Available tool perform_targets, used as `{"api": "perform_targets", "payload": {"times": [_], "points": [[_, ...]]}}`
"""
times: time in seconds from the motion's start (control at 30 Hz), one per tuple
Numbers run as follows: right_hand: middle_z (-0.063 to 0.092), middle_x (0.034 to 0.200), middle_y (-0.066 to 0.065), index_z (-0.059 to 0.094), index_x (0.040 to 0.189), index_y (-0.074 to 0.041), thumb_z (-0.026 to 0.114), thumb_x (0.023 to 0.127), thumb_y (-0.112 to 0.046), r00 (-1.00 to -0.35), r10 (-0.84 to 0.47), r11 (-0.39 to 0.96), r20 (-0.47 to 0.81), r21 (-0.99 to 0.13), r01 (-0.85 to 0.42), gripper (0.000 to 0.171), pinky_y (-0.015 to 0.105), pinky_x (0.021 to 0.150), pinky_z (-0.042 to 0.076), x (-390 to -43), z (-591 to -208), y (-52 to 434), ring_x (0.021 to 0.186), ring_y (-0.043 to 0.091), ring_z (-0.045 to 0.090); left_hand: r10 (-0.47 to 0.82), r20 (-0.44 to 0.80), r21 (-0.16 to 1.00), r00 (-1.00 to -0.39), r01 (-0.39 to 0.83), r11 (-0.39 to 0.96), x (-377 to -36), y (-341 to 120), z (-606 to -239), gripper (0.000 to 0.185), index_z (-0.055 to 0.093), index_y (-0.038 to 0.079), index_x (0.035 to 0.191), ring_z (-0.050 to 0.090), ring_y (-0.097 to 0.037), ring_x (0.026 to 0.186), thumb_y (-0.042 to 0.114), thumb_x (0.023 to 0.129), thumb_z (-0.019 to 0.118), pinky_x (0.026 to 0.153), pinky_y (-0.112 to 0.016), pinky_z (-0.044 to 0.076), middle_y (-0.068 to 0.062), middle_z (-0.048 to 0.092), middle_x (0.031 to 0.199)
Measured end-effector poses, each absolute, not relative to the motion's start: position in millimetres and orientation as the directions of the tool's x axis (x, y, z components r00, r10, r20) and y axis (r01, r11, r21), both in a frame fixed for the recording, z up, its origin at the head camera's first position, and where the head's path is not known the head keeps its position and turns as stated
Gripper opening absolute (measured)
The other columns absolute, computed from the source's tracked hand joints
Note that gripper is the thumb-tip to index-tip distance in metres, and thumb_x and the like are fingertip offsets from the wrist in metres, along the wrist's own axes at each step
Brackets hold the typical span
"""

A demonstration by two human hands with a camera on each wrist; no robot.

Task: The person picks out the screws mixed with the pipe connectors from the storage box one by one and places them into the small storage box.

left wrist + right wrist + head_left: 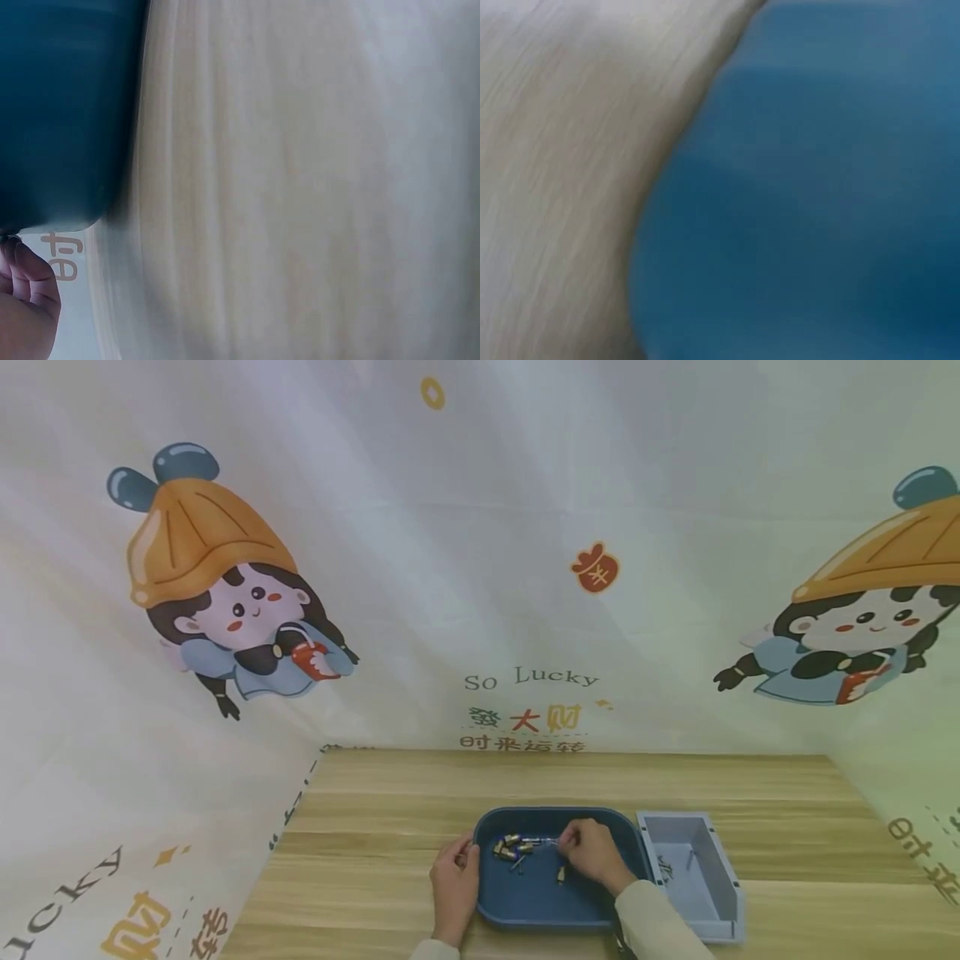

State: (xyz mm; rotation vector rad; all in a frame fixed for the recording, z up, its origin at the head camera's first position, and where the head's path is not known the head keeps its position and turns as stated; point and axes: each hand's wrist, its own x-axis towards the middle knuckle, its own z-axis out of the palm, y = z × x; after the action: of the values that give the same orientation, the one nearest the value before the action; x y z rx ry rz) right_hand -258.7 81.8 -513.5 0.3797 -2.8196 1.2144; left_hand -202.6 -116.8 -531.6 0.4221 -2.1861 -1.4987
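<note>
A dark blue tray [592, 906] lies on the wooden table [375, 827] and holds several small metal parts [512, 848]. My left hand [455, 881] grips the tray's left rim with curled fingers. My right hand [592, 852] reaches into the tray and pinches a thin metal part [546, 842] at its fingertips. One more small part [560, 875] lies just below that hand. The left wrist view shows the blue tray [60, 112] beside pale wood, with my fingers [26, 289] at the bottom left. The right wrist view is a blur of the blue tray [817, 210] and the table [562, 165].
A grey open bin [693, 872] stands against the tray's right side with a small piece inside. A printed cloth backdrop [480, 552] closes off the back and both sides of the table. Bare wood stretches to the left of the tray and behind it.
</note>
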Motion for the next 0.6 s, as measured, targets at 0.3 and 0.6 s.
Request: {"api": "perform_targets", "payload": {"times": [0.3, 0.6], "points": [[0.056, 0.059, -0.003, 0.063, 0.071, -0.008, 0.069, 0.077, -0.001, -0.977, -0.174, 0.653, 0.121, -0.729, -0.207, 0.011, 0.022, 0.047, 0.041, -256.2, -500.4, 98.2, 0.046, 0.007, 0.048, -0.493, 0.173, 0.936, -0.852, -0.013, 0.351, -203.1, -116.4, -531.6, 0.019, 0.070, -0.002, 0.103, 0.055, -0.012, 0.076, -0.001, 0.085, 0.064, 0.065, -0.019, 0.047, -0.008, 0.063, 0.085], [0.059, 0.065, 0.000, 0.061, 0.070, -0.007, 0.064, 0.076, 0.004, -0.972, -0.176, 0.647, 0.156, -0.726, -0.234, 0.012, 0.022, 0.054, 0.041, -258.6, -490.9, 113.7, 0.059, 0.009, 0.048, -0.488, 0.202, 0.925, -0.849, 0.001, 0.381, -204.4, -116.4, -533.0, 0.019, 0.070, -0.002, 0.102, 0.053, -0.010, 0.073, -0.001, 0.085, 0.064, 0.063, -0.019, 0.046, -0.007, 0.063, 0.083]]}}
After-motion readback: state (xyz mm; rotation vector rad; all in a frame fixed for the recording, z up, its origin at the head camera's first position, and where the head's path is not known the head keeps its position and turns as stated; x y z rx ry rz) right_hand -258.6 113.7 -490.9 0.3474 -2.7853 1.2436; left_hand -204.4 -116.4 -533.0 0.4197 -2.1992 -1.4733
